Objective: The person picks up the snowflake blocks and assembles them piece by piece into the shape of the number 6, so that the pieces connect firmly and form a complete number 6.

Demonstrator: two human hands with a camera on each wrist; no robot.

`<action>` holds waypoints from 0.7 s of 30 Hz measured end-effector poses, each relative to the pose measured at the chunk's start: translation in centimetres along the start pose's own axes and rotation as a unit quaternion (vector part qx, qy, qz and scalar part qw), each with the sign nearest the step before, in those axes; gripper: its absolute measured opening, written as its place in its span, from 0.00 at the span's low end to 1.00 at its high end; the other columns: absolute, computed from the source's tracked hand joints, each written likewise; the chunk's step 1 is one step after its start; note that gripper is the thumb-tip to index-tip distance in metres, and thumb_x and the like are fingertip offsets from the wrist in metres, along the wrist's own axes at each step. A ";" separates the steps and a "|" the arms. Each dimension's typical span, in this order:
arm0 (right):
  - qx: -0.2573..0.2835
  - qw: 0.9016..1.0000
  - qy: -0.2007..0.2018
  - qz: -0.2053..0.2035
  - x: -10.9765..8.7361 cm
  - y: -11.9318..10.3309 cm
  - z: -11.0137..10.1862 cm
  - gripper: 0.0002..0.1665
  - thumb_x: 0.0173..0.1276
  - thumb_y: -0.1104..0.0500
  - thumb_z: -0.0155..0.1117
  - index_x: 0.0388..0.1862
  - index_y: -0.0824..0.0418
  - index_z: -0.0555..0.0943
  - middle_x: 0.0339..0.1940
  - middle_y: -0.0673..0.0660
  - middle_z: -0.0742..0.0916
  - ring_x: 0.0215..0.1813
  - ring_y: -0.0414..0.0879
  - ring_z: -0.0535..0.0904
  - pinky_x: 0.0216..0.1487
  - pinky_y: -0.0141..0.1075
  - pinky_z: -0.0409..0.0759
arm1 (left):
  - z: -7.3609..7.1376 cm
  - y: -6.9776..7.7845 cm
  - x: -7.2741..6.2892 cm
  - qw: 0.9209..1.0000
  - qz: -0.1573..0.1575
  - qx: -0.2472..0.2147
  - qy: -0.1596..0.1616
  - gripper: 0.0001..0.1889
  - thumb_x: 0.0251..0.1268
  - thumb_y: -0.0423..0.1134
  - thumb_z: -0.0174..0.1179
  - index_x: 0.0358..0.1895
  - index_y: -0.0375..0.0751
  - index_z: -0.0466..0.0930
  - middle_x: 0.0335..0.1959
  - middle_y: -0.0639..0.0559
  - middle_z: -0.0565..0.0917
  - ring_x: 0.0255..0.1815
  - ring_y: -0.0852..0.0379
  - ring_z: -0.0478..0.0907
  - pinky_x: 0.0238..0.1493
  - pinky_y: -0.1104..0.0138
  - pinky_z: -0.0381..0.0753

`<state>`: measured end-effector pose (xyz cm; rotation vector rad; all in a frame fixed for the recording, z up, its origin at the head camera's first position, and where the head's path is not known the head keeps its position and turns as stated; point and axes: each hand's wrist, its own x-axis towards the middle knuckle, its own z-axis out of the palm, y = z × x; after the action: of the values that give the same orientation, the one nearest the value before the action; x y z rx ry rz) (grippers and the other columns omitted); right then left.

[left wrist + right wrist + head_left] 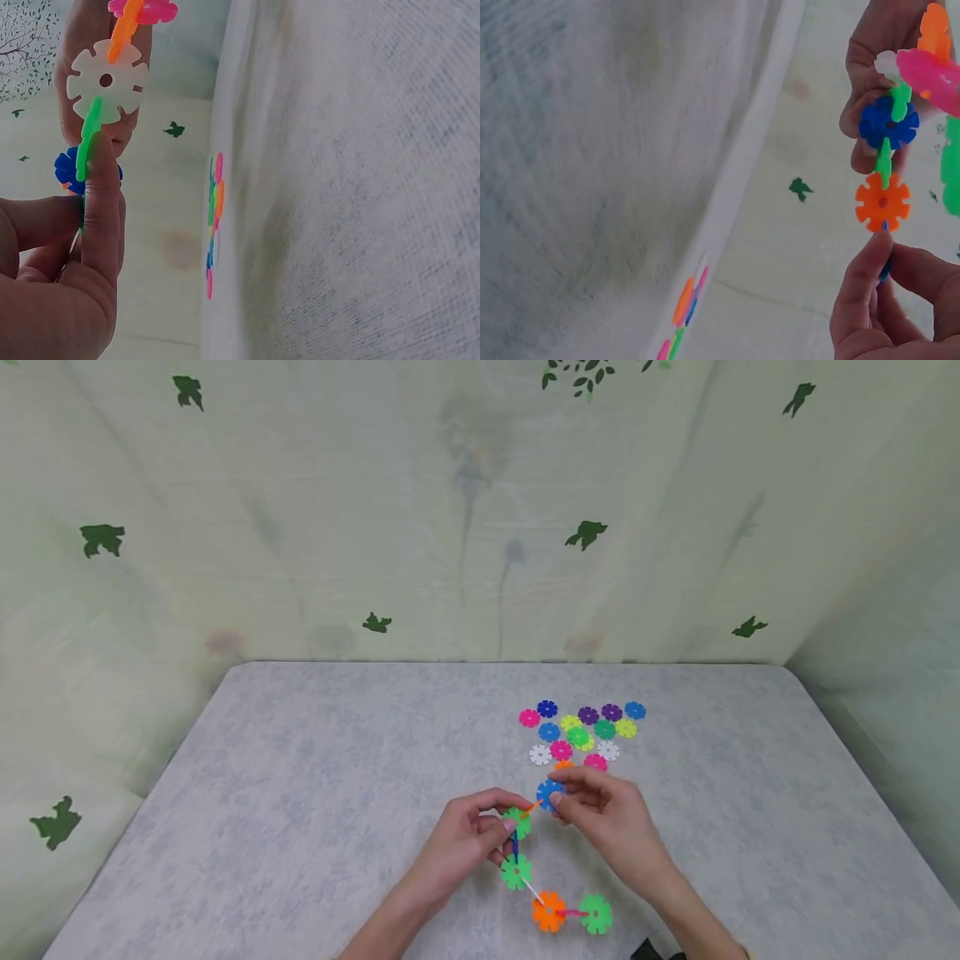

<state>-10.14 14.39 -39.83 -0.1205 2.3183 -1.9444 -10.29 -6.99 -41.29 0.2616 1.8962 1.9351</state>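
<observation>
A chain of notched plastic snowflake discs hangs between both hands above the table. My left hand (467,839) pinches a green disc (524,828) near the chain's upper end. Between thumb and fingers my right hand (615,814) holds a blue disc (545,792). An orange disc (868,204), edge-on in the head view, joins the blue one to the green one. Below the left hand follow a dark blue disc (874,129), another green disc (516,877), a white disc (125,79), an orange disc (546,917), a pink disc (572,913) and a green end disc (597,915).
Several loose discs in mixed colours lie beyond the hands, among them a pink disc (529,718), a purple disc (612,712) and a white disc (539,755). The grey table (315,777) meets a printed curtain (315,510) at its back. Something black (647,951) shows at the bottom edge.
</observation>
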 end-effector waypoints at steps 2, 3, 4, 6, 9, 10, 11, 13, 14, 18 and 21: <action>0.000 1.000 0.000 0.008 -0.1 0.0 0.2 0.16 0.67 0.61 0.68 0.52 0.66 0.82 0.38 0.61 0.84 0.38 0.61 0.84 0.42 0.38 0.84 | 0.0 -0.1 0.0 1.000 0.014 0.017 -0.001 0.12 0.69 0.27 0.55 0.52 0.36 0.83 0.26 0.36 0.81 0.23 0.55 0.74 0.28 0.68 0.80; 0.000 1.000 0.002 0.012 -0.1 0.0 0.4 0.16 0.67 0.62 0.68 0.52 0.66 0.82 0.38 0.61 0.85 0.38 0.60 0.84 0.42 0.37 0.84 | 0.0 -0.1 0.0 1.000 0.018 0.024 -0.001 0.13 0.69 0.27 0.55 0.51 0.36 0.83 0.25 0.36 0.80 0.23 0.55 0.74 0.28 0.68 0.80; 0.001 1.000 0.003 0.015 -0.1 0.0 0.5 0.15 0.67 0.62 0.68 0.52 0.66 0.82 0.38 0.61 0.85 0.37 0.60 0.84 0.41 0.37 0.84 | 0.0 -0.2 -0.1 0.999 0.021 0.030 -0.001 0.13 0.68 0.26 0.55 0.51 0.37 0.83 0.25 0.35 0.80 0.22 0.54 0.74 0.28 0.68 0.80; 0.004 1.000 0.005 0.013 -0.1 0.2 0.6 0.15 0.66 0.63 0.68 0.51 0.66 0.83 0.38 0.61 0.85 0.38 0.61 0.84 0.41 0.37 0.84 | 0.0 -0.1 -0.1 0.999 0.022 0.040 0.001 0.13 0.68 0.26 0.55 0.51 0.36 0.83 0.25 0.35 0.81 0.22 0.54 0.74 0.27 0.67 0.81; 0.010 1.000 -0.003 0.003 -0.1 0.3 0.7 0.15 0.67 0.61 0.68 0.51 0.65 0.83 0.38 0.61 0.85 0.38 0.61 0.84 0.41 0.39 0.84 | 0.1 -0.1 -0.1 0.999 0.015 0.046 0.009 0.12 0.69 0.26 0.56 0.50 0.36 0.84 0.27 0.42 0.82 0.21 0.55 0.74 0.26 0.68 0.80; 0.011 1.000 -0.007 -0.001 -0.1 0.4 0.7 0.16 0.67 0.60 0.68 0.51 0.65 0.83 0.38 0.61 0.85 0.38 0.62 0.84 0.42 0.39 0.84 | 0.2 0.0 -0.1 0.999 0.013 0.044 0.009 0.11 0.69 0.26 0.56 0.50 0.36 0.84 0.28 0.43 0.82 0.21 0.56 0.74 0.26 0.68 0.80; 0.010 1.000 -0.011 -0.005 0.0 0.5 0.7 0.16 0.68 0.59 0.67 0.52 0.64 0.83 0.39 0.60 0.85 0.38 0.62 0.84 0.42 0.40 0.84 | 0.2 0.0 -0.1 0.999 0.011 0.042 0.009 0.11 0.69 0.27 0.56 0.50 0.36 0.83 0.31 0.45 0.82 0.20 0.56 0.74 0.26 0.68 0.80; 0.007 1.000 -0.022 -0.015 0.0 0.6 0.7 0.16 0.69 0.58 0.67 0.53 0.63 0.83 0.41 0.59 0.85 0.40 0.63 0.83 0.43 0.40 0.84 | 0.4 0.0 -0.1 0.999 0.010 0.033 0.007 0.10 0.70 0.28 0.55 0.50 0.35 0.81 0.35 0.45 0.81 0.20 0.55 0.75 0.26 0.67 0.81; 0.008 0.999 -0.028 -0.019 0.0 0.6 0.7 0.16 0.69 0.58 0.66 0.54 0.62 0.83 0.42 0.59 0.85 0.42 0.63 0.83 0.44 0.39 0.84 | 0.5 0.0 -0.1 1.000 0.010 0.025 0.005 0.09 0.71 0.28 0.55 0.50 0.35 0.80 0.37 0.45 0.80 0.20 0.55 0.75 0.27 0.66 0.82; -0.007 0.999 -0.044 -0.030 0.2 0.7 0.7 0.17 0.69 0.60 0.66 0.56 0.55 0.83 0.48 0.56 0.85 0.46 0.58 0.82 0.47 0.36 0.83 | 0.8 0.0 0.1 1.000 -0.001 -0.006 0.004 0.10 0.74 0.32 0.53 0.54 0.38 0.74 0.41 0.45 0.75 0.20 0.52 0.75 0.27 0.63 0.82; -0.021 0.998 -0.052 -0.040 0.2 0.7 0.8 0.19 0.68 0.61 0.67 0.57 0.52 0.83 0.49 0.55 0.84 0.48 0.53 0.81 0.49 0.35 0.82 | 0.9 -0.1 0.2 1.000 -0.017 -0.016 0.009 0.11 0.76 0.38 0.53 0.56 0.41 0.74 0.41 0.44 0.75 0.20 0.51 0.77 0.26 0.63 0.82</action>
<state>-10.23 13.74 -40.67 -0.3149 2.3200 -1.8769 -10.07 -6.08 -41.33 0.2025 1.8664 1.9504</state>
